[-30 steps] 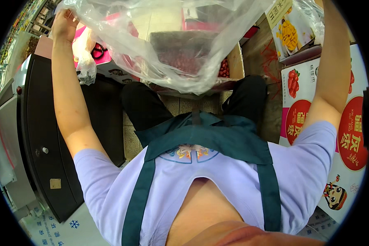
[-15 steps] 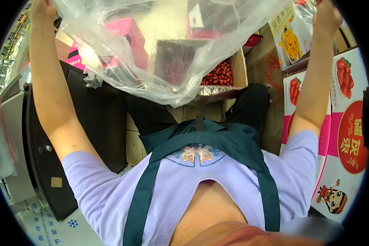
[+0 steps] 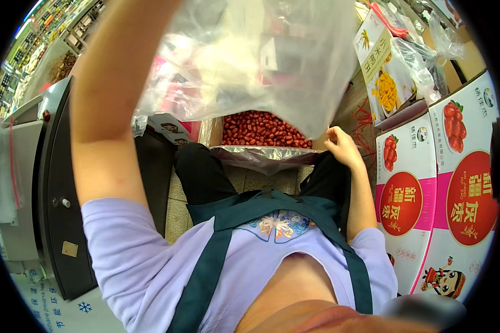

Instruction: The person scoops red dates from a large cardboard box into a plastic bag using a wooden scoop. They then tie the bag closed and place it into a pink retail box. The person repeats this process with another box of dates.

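Note:
A large clear plastic bag (image 3: 233, 83) hangs in front of me, above a cardboard box lined with silvery film (image 3: 266, 152). Red dates (image 3: 266, 126) fill the box, which stands on the floor between my knees. My left arm is raised along the bag's left side; its hand lies beyond the upper edge of the picture. Close to the bag's lower right corner, over the box's right side, is my right hand (image 3: 344, 147). Its fingers are bent and slightly apart, with nothing visible in them. The bag hides the far part of the box.
Printed date cartons (image 3: 408, 202) are stacked at my right, with a yellow-pictured carton (image 3: 386, 77) and plastic bags (image 3: 422, 61) beyond. Red string (image 3: 364, 125) lies near them. A black cabinet (image 3: 66, 222) stands at my left.
My right hand has come down from the upper right toward the box. My left arm has swung inward and its hand has left the picture. The bag has shifted, uncovering more dates.

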`<state>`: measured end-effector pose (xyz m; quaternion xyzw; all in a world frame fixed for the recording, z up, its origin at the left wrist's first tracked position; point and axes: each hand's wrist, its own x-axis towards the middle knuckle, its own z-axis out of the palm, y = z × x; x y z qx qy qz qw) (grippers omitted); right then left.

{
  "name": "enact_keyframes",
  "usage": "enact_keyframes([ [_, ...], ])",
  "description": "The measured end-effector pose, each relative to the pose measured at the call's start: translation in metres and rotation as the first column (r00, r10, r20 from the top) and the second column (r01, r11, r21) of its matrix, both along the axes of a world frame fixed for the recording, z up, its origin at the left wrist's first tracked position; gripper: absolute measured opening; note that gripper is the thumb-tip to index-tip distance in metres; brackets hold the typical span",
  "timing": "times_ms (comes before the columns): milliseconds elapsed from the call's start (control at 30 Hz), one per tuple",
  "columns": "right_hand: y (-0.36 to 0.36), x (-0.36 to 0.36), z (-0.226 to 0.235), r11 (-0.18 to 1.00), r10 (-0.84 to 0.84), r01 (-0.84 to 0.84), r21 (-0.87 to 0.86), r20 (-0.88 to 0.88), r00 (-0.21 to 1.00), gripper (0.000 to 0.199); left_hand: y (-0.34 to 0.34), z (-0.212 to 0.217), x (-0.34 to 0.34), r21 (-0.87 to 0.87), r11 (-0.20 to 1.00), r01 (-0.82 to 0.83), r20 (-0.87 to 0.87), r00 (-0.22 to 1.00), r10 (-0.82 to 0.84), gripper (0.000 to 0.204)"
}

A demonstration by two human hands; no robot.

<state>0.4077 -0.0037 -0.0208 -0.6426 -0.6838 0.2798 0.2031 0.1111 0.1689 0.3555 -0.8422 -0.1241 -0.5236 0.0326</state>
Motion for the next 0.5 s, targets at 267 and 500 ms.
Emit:
enact_keyframes([
  [267, -0.024, -0.071, 0.107, 0.819, 0.159, 0.239, 0.521, -0.608, 0.778, 0.081, -0.063, -0.192, 0.078, -0.394, 0.914, 0.092, -0.151, 0.975, -0.164, 0.016],
  [500, -0.014, -0.072, 0.079, 0.713, 0.138, 0.166, 0.681, -0.370, 0.919, 0.053, -0.075, -0.222, 0.030, -0.113, 0.992, -0.051, -0.263, 0.965, 0.020, 0.035],
])
